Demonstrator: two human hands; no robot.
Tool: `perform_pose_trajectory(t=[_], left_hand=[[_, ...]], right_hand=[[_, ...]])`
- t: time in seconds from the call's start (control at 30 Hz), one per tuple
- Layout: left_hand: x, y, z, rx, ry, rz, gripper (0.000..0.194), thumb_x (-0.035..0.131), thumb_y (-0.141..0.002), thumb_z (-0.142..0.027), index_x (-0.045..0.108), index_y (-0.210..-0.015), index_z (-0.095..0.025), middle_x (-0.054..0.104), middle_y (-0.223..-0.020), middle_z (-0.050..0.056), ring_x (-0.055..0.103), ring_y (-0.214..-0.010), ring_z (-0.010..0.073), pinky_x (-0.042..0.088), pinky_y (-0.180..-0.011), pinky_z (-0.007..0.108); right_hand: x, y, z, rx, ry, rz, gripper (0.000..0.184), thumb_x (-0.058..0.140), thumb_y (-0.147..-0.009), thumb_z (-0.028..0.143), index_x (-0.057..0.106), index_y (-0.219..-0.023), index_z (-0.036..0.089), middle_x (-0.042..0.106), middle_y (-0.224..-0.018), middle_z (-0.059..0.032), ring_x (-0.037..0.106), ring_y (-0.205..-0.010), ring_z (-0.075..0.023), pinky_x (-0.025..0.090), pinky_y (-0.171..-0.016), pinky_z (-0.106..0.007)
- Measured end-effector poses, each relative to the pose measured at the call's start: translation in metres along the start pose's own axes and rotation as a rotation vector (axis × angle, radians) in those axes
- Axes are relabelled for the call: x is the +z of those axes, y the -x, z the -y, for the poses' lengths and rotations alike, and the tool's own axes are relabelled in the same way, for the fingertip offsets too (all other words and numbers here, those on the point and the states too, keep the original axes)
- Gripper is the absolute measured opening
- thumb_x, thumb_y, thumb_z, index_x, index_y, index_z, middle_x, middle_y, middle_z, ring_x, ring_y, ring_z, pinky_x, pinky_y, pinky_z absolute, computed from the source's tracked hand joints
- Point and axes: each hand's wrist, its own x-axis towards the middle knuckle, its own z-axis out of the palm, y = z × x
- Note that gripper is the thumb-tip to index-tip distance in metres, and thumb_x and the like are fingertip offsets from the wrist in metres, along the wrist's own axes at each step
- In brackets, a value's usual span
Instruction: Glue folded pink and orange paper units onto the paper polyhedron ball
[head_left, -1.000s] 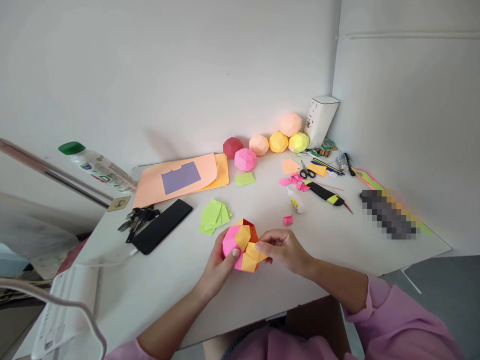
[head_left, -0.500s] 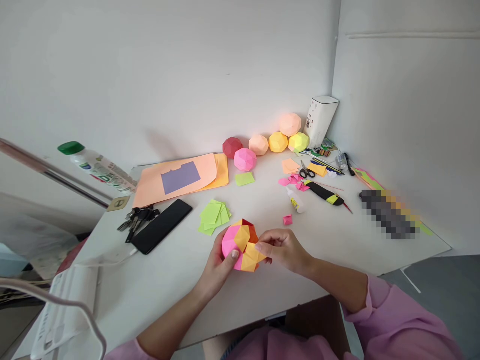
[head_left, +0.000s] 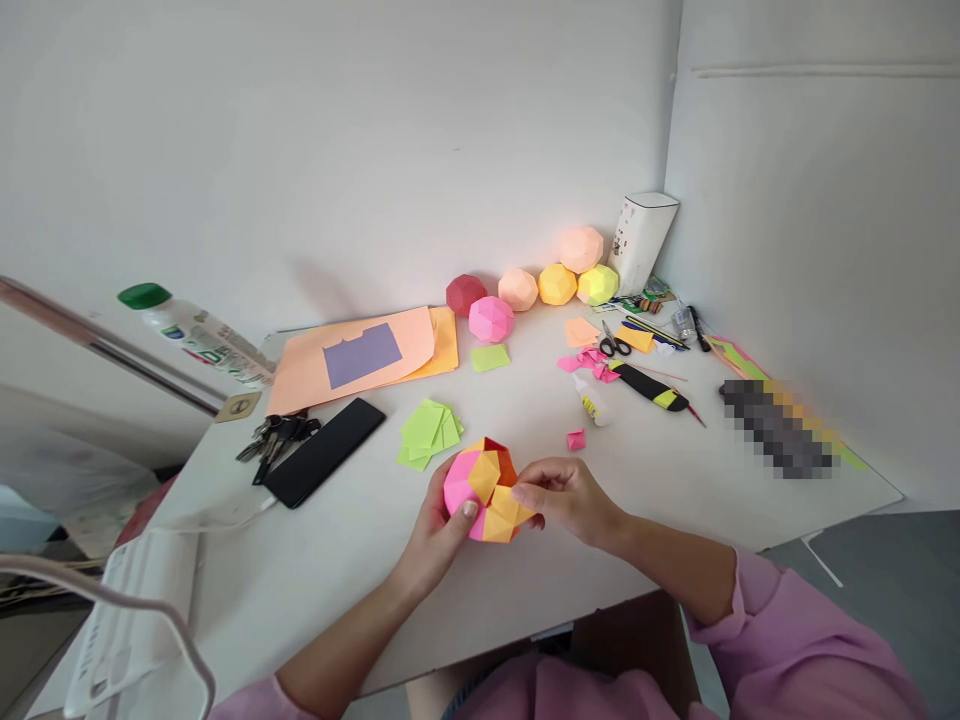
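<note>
A pink and orange folded paper ball (head_left: 480, 480) is held above the near part of the table, with an opening on its right side. My left hand (head_left: 444, 520) is closed around its left side, thumb on the front. With thumb and fingers, my right hand (head_left: 561, 497) pinches an orange paper piece (head_left: 510, 505) at the ball's right edge. Some right fingertips are hidden behind the paper. Beyond the hands lie a small pink folded piece (head_left: 575, 439), a glue bottle (head_left: 590, 402) and a stack of green paper squares (head_left: 430, 434).
Several finished paper balls (head_left: 491, 319) line the wall. Scissors (head_left: 615, 341), pink paper pieces (head_left: 592, 362) and a black-and-yellow tool (head_left: 649, 386) lie right. A phone (head_left: 325, 453), keys (head_left: 279, 437), paper sheets (head_left: 300, 372) and a power strip (head_left: 131, 610) lie left; a bottle (head_left: 195, 335) stands there.
</note>
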Motion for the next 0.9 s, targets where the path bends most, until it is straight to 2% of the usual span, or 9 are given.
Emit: perform_pose_trajectory(t=[0.23,0.4,0.53,0.6,0.7,0.9], left_hand=[[0.0,-0.001,-0.001,-0.019,0.009,0.034,0.079,0.064,-0.073,-0.065,0.042,-0.13,-0.016,0.055,-0.13,0.017,0.055,-0.116,0.0341,0.049,-0.094,0.045],[-0.002,0.0,0.004,-0.01,0.015,0.116,0.072,0.06,-0.079,-0.061,0.042,-0.132,-0.017,0.054,-0.132,0.017,0.056,-0.116,0.033,0.05,-0.093,0.044],[-0.003,0.002,0.006,-0.013,-0.006,0.094,0.077,0.062,-0.078,-0.059,0.035,-0.14,-0.021,0.055,-0.132,0.014,0.056,-0.116,0.0319,0.05,-0.092,0.042],[-0.003,0.002,0.004,0.008,-0.016,0.082,0.075,0.062,-0.078,-0.059,0.038,-0.138,-0.021,0.055,-0.132,0.014,0.055,-0.117,0.0319,0.05,-0.092,0.041],[-0.003,0.002,0.0,0.044,-0.034,0.08,0.071,0.061,-0.079,-0.059,0.041,-0.134,-0.021,0.054,-0.132,0.014,0.056,-0.114,0.031,0.05,-0.09,0.041],[-0.003,0.005,-0.008,0.051,-0.054,0.104,0.081,0.063,-0.076,-0.061,0.034,-0.139,-0.02,0.054,-0.13,0.015,0.058,-0.11,0.0309,0.05,-0.089,0.041]], right_hand=[[0.0,0.0,0.001,0.005,-0.001,0.013,0.028,0.073,-0.074,0.039,0.066,-0.067,0.014,0.059,-0.059,0.0008,0.054,-0.049,-0.0094,0.045,-0.049,-0.024],[0.0,0.0,0.001,-0.004,0.018,0.032,0.028,0.071,-0.076,0.04,0.068,-0.07,0.013,0.06,-0.061,0.0003,0.054,-0.051,-0.0091,0.043,-0.047,-0.022],[-0.002,0.0,-0.002,0.026,0.041,0.041,0.03,0.07,-0.078,0.043,0.066,-0.075,0.014,0.054,-0.049,0.0044,0.047,-0.04,-0.0068,0.038,-0.041,-0.02],[-0.003,-0.001,-0.002,0.04,0.034,0.059,0.03,0.069,-0.079,0.043,0.066,-0.077,0.014,0.053,-0.045,0.0056,0.045,-0.037,-0.0062,0.037,-0.04,-0.02],[-0.004,-0.001,-0.001,0.057,-0.018,0.101,0.029,0.073,-0.076,0.041,0.065,-0.079,0.013,0.056,-0.047,0.0055,0.047,-0.038,-0.0063,0.037,-0.04,-0.02],[-0.007,-0.004,0.0,0.156,-0.053,0.189,0.029,0.078,-0.071,0.038,0.065,-0.077,0.012,0.058,-0.05,0.0052,0.048,-0.039,-0.0059,0.039,-0.041,-0.02]])
